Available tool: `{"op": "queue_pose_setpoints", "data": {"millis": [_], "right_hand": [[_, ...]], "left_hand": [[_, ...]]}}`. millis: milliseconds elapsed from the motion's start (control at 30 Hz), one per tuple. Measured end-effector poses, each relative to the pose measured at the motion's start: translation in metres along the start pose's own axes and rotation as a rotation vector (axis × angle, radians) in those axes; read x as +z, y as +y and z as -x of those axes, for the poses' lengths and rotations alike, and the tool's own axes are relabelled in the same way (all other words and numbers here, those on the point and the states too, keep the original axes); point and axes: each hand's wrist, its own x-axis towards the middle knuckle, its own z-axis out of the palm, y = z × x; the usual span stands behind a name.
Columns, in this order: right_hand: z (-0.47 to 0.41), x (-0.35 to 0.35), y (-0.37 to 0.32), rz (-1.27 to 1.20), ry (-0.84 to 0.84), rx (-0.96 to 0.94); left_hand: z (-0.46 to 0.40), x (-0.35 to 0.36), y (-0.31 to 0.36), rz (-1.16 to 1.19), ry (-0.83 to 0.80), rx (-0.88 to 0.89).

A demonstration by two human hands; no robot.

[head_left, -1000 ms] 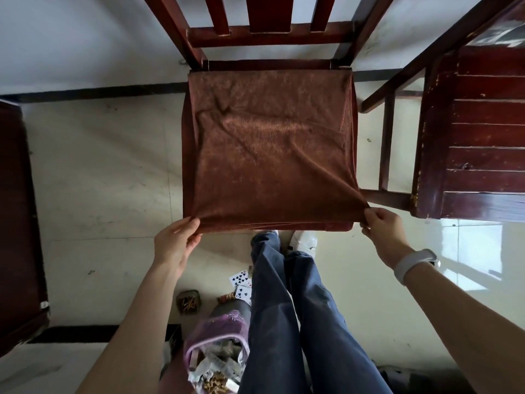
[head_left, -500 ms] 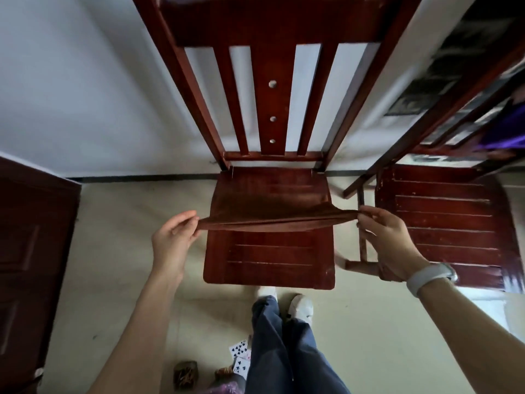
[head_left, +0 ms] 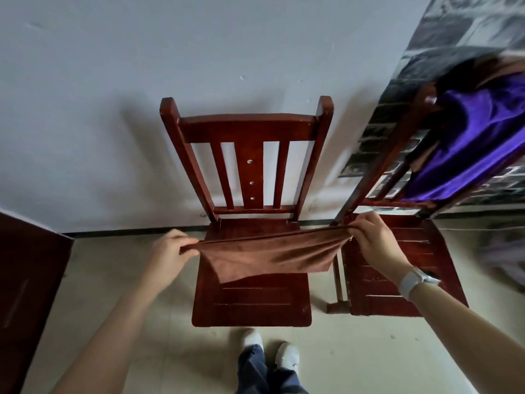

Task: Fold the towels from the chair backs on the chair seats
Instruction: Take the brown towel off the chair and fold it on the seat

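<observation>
A brown towel hangs in the air above the seat of the middle wooden chair. My left hand pinches its left corner and my right hand pinches its right corner. The towel's top edge is stretched between the two hands and the rest sags down toward the seat. A purple towel is draped over the back of the second chair on the right.
The chairs stand against a white wall. Dark wooden furniture stands at the left edge. My legs and white shoes are right in front of the middle chair on a pale tiled floor.
The towel has come up off the seat, where it lay spread flat, and now hangs between my hands. The camera has tilted up, showing the whole chair back.
</observation>
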Motion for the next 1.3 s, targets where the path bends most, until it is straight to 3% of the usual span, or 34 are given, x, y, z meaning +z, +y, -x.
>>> {"op": "queue_pose_setpoints", "data": {"millis": [267, 467, 767, 900, 1100, 1300], "right_hand": [[0.005, -0.032, -0.012, 0.178, -0.077, -0.252], [0.008, -0.039, -0.013, 0.290, -0.089, -0.272], [0.010, -0.045, -0.017, 0.341, -0.175, -0.313], [0.004, -0.049, -0.018, 0.359, -0.124, -0.378], [0.004, -0.049, -0.016, 0.363, -0.070, -0.362], [0.023, -0.034, -0.011, 0.264, -0.119, -0.164]], "left_hand": [[-0.005, -0.011, 0.016, -0.085, 0.114, 0.079], [-0.002, -0.020, 0.032, -0.228, 0.152, 0.021], [0.001, -0.022, 0.035, -0.177, 0.182, -0.017], [0.000, -0.024, 0.039, -0.150, 0.272, -0.010], [0.003, -0.025, 0.036, -0.113, 0.329, 0.075], [0.014, -0.014, 0.028, -0.123, 0.306, 0.168]]}}
